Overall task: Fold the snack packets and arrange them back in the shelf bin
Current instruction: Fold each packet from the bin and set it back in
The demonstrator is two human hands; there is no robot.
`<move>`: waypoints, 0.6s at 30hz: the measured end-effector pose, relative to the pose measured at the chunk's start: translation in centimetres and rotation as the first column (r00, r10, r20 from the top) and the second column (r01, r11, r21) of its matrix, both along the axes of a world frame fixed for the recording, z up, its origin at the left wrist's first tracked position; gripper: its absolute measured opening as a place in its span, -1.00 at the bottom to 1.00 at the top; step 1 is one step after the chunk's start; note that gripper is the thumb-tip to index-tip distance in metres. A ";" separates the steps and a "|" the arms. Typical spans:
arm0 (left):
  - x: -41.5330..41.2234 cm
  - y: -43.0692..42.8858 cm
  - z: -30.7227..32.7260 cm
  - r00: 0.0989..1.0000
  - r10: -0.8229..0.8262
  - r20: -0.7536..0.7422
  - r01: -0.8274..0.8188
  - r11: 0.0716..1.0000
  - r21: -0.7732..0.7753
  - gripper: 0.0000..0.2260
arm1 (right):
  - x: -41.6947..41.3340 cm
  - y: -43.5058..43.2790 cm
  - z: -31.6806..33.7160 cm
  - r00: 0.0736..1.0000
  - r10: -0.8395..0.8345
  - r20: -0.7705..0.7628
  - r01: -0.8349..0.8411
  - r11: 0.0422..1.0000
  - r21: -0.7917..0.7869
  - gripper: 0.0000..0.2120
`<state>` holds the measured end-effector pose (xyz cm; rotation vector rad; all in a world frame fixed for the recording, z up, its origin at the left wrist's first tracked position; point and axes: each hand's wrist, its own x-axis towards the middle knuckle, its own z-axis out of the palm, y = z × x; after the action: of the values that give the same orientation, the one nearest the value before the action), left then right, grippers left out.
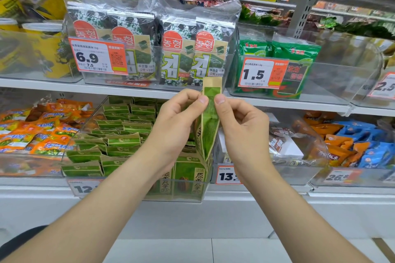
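Over on the left, orange packets lie heaped, and just beside them the clear bin holds rows of green packets. The left hand is up, thumb and forefinger pinching one green packet near its top. That packet stands upright over the bin's front right corner. The right hand pinches the opposite edge, other fingers curled. Far right, blue packets

Worn on the head, wide-angle, looking forward and slightly down from close range at the store shelves, with the left hand and right hand together near centre and the floor along the bottom edge.
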<state>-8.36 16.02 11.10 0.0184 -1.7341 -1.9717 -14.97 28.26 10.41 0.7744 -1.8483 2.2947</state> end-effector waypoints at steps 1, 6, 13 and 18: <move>0.0 0.0 0.0 1.000 0.003 0.002 -0.003 1.000 -0.002 -0.83 | 0.0 0.1 0.0 1.000 0.012 -0.012 -0.012 1.000 -0.002 -0.87; 0.4 -0.2 0.7 0.999 0.025 -0.038 -0.023 0.998 0.055 -0.86 | 0.2 1.0 0.3 0.981 0.140 -0.133 -0.113 0.975 0.191 -0.80; 0.4 -1.1 0.5 1.000 -0.007 -0.012 0.007 1.000 -0.002 -0.74 | -0.1 1.3 0.5 0.988 0.140 -0.070 -0.127 0.977 0.170 -0.78; 0.5 -1.0 -0.5 0.999 0.035 0.015 -0.030 0.965 -0.259 -0.55 | -0.3 1.1 0.4 0.990 0.111 -0.085 -0.103 0.990 0.094 -0.80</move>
<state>-7.84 15.03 10.64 -0.0243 -1.9784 -1.7124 -15.24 29.41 10.79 0.9955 -1.9261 2.2098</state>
